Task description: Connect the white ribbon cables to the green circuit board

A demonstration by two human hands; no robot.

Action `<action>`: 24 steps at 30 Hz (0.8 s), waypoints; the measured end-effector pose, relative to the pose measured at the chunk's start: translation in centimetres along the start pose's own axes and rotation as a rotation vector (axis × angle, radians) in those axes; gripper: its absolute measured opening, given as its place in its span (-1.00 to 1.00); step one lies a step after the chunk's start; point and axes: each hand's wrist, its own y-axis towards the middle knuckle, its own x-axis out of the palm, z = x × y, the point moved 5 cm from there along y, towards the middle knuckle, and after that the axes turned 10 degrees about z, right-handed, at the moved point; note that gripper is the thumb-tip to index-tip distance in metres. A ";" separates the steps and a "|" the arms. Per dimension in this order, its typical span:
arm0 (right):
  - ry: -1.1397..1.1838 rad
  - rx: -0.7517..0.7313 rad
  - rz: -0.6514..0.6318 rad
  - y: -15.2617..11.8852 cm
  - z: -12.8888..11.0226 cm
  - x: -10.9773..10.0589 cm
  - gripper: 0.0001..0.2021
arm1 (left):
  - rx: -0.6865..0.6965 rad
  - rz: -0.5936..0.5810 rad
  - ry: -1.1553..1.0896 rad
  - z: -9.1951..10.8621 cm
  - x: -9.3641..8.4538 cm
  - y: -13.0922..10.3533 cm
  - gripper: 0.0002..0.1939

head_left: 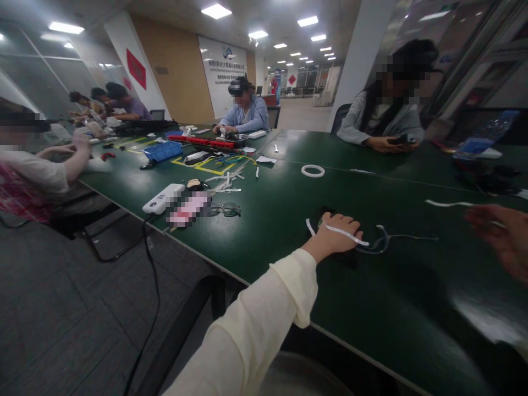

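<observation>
My left hand (335, 235) rests palm-down on the green table (289, 220), pressing on a small black object (325, 213) that is mostly hidden under it. A white strip (345, 234) lies across the back of this hand, and thin grey wires (381, 242) trail to its right. My right hand (501, 236) is blurred at the right edge, fingers curled, with a white strip (449, 204) running from it to the left. Whether the hand grips that strip is unclear.
A white tape ring (312, 171) lies further back. To the left sit glasses (225, 209), a white power bank (163, 199) with a black cable and loose white strips (225, 184). Several people sit around the table; a blue tray (163, 150) stands far left.
</observation>
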 end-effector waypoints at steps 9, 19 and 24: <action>0.274 0.140 -0.424 -8.6 -1.8 11.1 -0.68 | 0.043 0.033 -0.018 0.1 -0.4 -0.2 -0.63; -0.090 -0.014 -0.487 -8.9 0.2 11.4 -0.51 | 0.048 0.019 -0.034 0.0 -0.4 -0.1 -0.64; -0.117 -0.147 -0.410 -9.3 -1.2 11.2 -0.57 | 0.056 0.021 -0.064 0.2 -0.7 -0.1 -0.66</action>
